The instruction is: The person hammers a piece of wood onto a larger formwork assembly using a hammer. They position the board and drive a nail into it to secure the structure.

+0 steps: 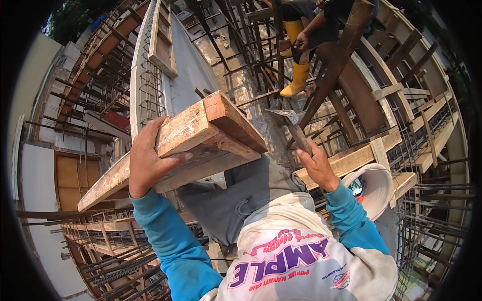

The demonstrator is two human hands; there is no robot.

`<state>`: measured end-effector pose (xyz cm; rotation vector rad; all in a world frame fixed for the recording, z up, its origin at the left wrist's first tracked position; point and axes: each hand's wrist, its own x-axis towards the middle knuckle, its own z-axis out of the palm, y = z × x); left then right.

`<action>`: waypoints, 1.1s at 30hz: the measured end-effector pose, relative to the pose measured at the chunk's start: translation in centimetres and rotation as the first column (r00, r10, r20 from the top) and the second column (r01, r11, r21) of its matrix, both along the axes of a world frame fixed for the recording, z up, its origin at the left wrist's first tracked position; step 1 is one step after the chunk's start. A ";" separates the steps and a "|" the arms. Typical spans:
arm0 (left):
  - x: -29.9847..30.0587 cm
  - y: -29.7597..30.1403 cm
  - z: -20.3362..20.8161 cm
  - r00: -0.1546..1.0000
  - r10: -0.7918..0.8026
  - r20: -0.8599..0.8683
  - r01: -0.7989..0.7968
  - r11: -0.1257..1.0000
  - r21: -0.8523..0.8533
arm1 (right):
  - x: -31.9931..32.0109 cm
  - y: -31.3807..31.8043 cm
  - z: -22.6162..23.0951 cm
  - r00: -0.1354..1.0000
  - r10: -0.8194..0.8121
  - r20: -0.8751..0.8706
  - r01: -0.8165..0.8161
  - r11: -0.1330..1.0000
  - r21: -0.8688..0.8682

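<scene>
My left hand (153,155) grips the edge of a long, built-up timber piece (183,131), its thumb along the side and fingers over the top. That piece is made of several boards nailed together, and its blunt end with a reddish block (233,120) points away from me, tilted. In my right hand (317,163) is the wooden handle of a hatchet (297,133); its broad grey metal head (282,116) is raised beyond the timber's end, apart from it. My grey-trousered legs (251,188) are bent under the timber.
A co-worker in yellow boots (298,79) is ahead, beyond a slanted brown post (336,65). Steel rebar cages (150,95) and plank formwork (351,158) surround me. Close by my right forearm sits a pale hat (374,188). Rods (120,271) stick out at lower left.
</scene>
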<state>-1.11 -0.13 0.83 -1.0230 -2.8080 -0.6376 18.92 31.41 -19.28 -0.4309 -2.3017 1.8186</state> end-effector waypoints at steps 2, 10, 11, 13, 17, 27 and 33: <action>0.2 0.2 0.2 1.000 -0.022 -0.008 0.022 1.000 0.014 | -0.4 -0.7 0.7 0.998 0.024 0.049 -0.022 0.999 -0.040; 0.5 -0.2 0.1 0.999 -0.034 -0.040 0.034 0.999 -0.012 | 0.2 -3.4 -1.7 0.994 -0.050 0.095 0.069 0.975 -0.209; 0.5 -0.3 0.0 0.999 -0.030 -0.044 0.030 0.999 -0.011 | 0.2 -3.5 -1.5 0.990 -0.038 0.133 0.064 0.978 -0.200; 0.3 -0.3 -0.1 0.998 -0.030 -0.048 0.030 1.000 -0.010 | 0.2 -3.4 -2.6 0.990 -0.048 0.129 0.072 0.978 -0.194; 0.0 0.0 -0.4 0.997 -0.039 -0.070 0.037 0.999 -0.023 | 0.0 -2.8 -4.3 0.984 -0.068 0.165 0.107 0.966 -0.236; -0.2 0.0 -0.6 0.998 -0.047 -0.052 0.047 0.999 -0.008 | -2.2 -3.9 -1.3 0.996 -0.084 0.024 0.087 0.969 -0.233; 0.0 0.3 -0.4 0.998 -0.033 -0.061 0.032 0.999 -0.020 | -3.5 -3.6 2.7 0.978 -0.134 -0.159 0.062 0.918 -0.391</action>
